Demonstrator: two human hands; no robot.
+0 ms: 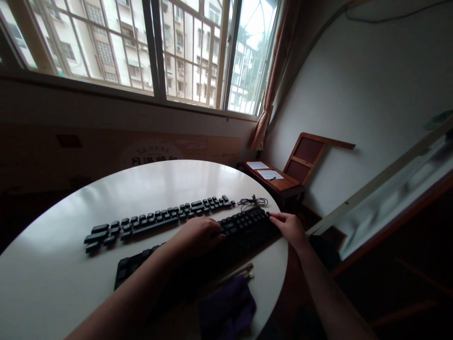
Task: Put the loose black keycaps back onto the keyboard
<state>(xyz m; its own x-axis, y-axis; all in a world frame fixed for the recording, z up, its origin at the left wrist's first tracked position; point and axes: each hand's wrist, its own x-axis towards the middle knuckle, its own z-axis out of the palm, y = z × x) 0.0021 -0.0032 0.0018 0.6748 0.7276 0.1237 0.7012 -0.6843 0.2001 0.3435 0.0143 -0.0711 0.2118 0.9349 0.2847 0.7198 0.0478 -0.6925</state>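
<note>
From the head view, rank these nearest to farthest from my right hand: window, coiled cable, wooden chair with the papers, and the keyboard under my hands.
From your right hand:
1. Keyboard: at your fingertips, extending left.
2. Coiled cable: left, just beyond the keyboard.
3. Wooden chair: ahead, past the table.
4. Window: farthest back, left of the chair.

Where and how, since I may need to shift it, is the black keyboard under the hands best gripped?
The black keyboard is probably best gripped by its two short ends, one hand from each side, since it is long and low on the table. The far side looks crowded by loose keycaps and the coiled cable. The right hand is by its right end.
</note>
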